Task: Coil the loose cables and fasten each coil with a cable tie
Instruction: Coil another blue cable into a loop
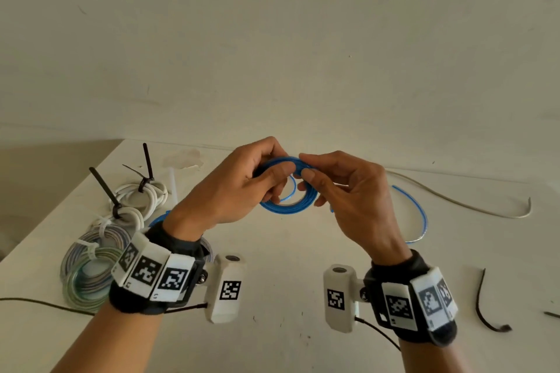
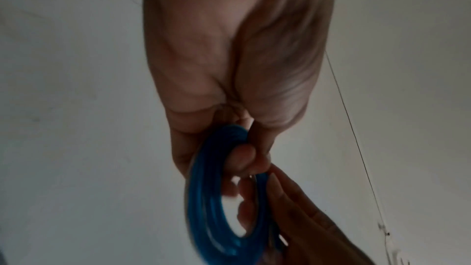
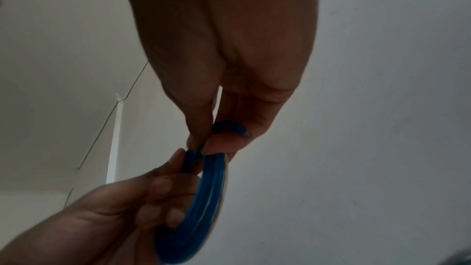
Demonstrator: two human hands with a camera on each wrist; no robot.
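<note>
A blue cable coil [image 1: 291, 204] is held up above the white table [image 1: 288, 251] between both hands. My left hand [image 1: 257, 182] grips its left side, thumb lying over the strands. My right hand [image 1: 306, 172] pinches the top of the coil between thumb and forefinger. The left wrist view shows the blue coil [image 2: 209, 198] as a ring under my left hand [image 2: 242, 158]. In the right wrist view my right hand [image 3: 201, 146] pinches the coil [image 3: 201, 198] at its top. A loose blue cable [image 1: 419, 215] curves on the table behind the right hand.
Tied coils lie at the left: white ones [image 1: 142, 197] with black ties [image 1: 104, 188], and a multicoloured one [image 1: 88, 275] with white ties. A loose pale cable [image 1: 472, 207] runs along the back right. A black tie [image 1: 485, 306] lies at the right.
</note>
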